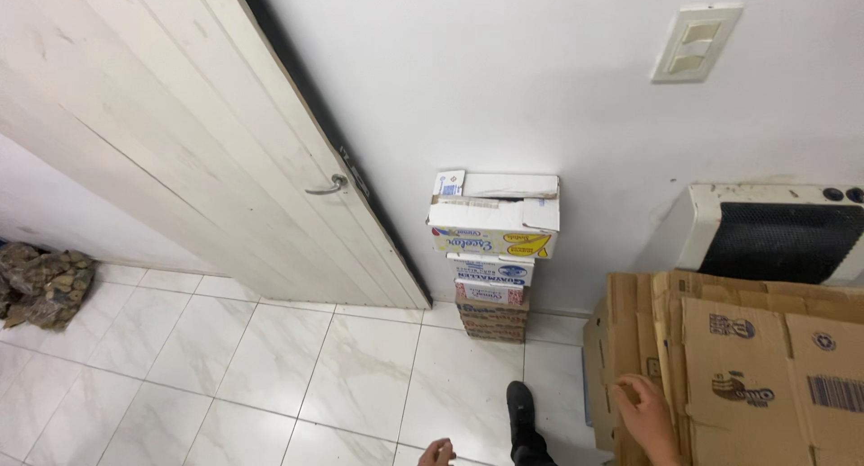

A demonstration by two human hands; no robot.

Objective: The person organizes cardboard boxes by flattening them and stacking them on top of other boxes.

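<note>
My right hand rests its fingers on the upper edge of a row of flattened brown cardboard sheets standing on edge at the lower right. Whether it grips a sheet or only touches it is unclear. My left hand shows only as a few knuckles at the bottom edge, near my dark shoe; nothing is seen in it. A stack of small cartons, white ones on top and brown ones below, stands against the white wall straight ahead.
A white plank door with a metal lever handle stands open at the left. A wall heater sits behind the cardboard, a light switch above it. A crumpled brownish bundle lies at the far left on the white tile floor.
</note>
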